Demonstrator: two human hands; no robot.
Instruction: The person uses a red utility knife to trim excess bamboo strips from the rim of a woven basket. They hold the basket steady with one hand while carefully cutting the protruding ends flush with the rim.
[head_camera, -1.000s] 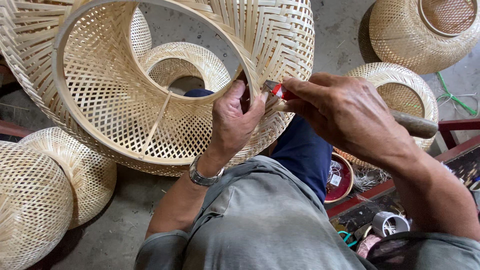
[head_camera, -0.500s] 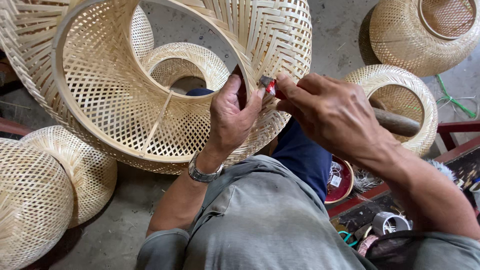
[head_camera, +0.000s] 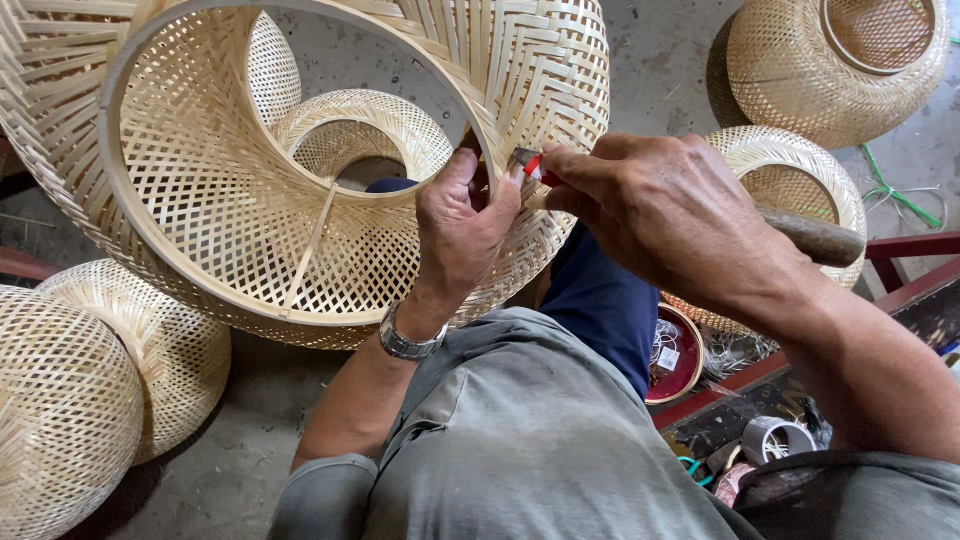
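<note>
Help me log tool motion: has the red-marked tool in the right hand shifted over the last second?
Yes. The red-marked tool in the right hand has moved left, closer to the woven shade's hoop rim.

The one head-worn view looks steeply down, close over both hands and lap.

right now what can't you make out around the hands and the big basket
- Head view: tip of the small red-marked tool, hidden between the right hand and left hand.
- Large woven bamboo basket: top and left side cut off by the frame edge.
- Dark wooden handle: near end covered by the right hand.
- Round red tin: contents too small.
</note>
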